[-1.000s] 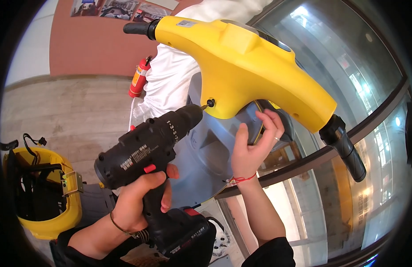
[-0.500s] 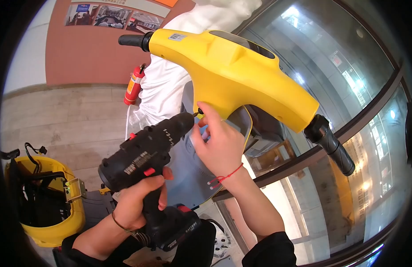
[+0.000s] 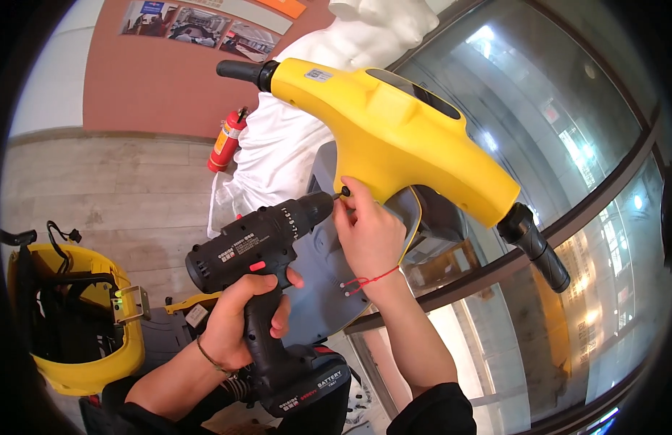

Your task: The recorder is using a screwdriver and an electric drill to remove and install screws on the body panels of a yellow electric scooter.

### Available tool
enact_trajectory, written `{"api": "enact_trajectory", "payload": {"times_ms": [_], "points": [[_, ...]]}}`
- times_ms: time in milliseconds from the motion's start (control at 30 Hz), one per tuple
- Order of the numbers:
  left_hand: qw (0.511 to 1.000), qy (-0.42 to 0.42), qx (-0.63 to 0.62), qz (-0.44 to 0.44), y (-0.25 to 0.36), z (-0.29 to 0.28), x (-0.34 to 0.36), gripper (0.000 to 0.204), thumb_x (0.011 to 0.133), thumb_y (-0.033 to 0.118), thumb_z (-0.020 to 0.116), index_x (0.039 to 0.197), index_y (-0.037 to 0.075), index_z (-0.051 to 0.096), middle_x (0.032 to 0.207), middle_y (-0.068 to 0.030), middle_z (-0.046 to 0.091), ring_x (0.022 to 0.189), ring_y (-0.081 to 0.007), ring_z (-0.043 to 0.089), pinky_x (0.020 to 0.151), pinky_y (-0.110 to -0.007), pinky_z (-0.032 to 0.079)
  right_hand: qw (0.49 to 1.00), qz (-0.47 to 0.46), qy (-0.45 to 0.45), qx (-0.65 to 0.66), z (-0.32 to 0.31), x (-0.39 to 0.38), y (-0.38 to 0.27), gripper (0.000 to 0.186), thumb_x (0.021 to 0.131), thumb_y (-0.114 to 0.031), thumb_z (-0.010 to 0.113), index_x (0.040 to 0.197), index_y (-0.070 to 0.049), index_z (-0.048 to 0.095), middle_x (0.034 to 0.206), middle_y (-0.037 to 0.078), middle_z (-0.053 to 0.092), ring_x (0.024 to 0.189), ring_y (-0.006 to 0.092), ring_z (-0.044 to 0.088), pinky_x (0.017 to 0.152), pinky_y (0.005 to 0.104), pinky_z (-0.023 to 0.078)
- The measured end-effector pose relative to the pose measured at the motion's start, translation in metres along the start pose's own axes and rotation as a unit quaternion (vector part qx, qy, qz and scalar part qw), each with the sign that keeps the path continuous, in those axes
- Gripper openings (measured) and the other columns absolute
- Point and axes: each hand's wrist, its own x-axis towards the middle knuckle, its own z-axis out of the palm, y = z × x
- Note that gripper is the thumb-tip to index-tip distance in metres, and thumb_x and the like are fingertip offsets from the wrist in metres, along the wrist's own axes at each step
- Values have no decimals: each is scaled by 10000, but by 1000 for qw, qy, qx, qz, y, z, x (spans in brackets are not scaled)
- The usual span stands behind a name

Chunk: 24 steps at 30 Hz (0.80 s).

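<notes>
My left hand (image 3: 238, 312) is wrapped around the grip of a black cordless drill (image 3: 252, 235), its thumb lying just under the small red switch. The drill points up and to the right, and its bit meets a small black fastener (image 3: 345, 191). Thumb and index finger of my right hand (image 3: 372, 235) pinch around that fastener, at the bottom of the neck of a yellow scooter handlebar cover (image 3: 394, 130). Whether the fastener sits in a hole is hidden by the fingers. Below the neck is a grey-blue front panel (image 3: 307, 290) with a yellow edge.
Black handlebar grips (image 3: 238, 70) stick out at both ends of the cover. A yellow scooter body shell (image 3: 89, 373) with loose black cables stands at lower left. Behind are a red fire extinguisher (image 3: 225, 141) and a white-draped statue (image 3: 278, 130). Glass panels (image 3: 524, 101) rise on the right.
The handlebar cover, drill and both hands have shifted slightly right in the picture. The drill's side has turned more into view. Bit and pinching fingers stay at the same black fastener.
</notes>
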Motion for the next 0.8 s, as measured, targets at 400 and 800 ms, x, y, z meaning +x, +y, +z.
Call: {"api": "enact_trajectory", "payload": {"times_ms": [400,800], "points": [[1000,9,-6,-13,0,2,-4,305,838,248,528,984,-19,537,869,-90,556,471,-105,405,449,-237,376,999,-29,27,-35,4,0,0,210,802,-117,679,1007,-124,634,709,92,662,620,272,645,555,370,490],[997,-11,-77,23,-11,-6,-15,324,849,241,518,1045,-17,540,902,-91,552,504,-109,430,453,-233,381,997,-67,23,6,4,-2,0,165,777,-115,677,939,-126,646,683,73,652,582,259,633,538,360,487]]}}
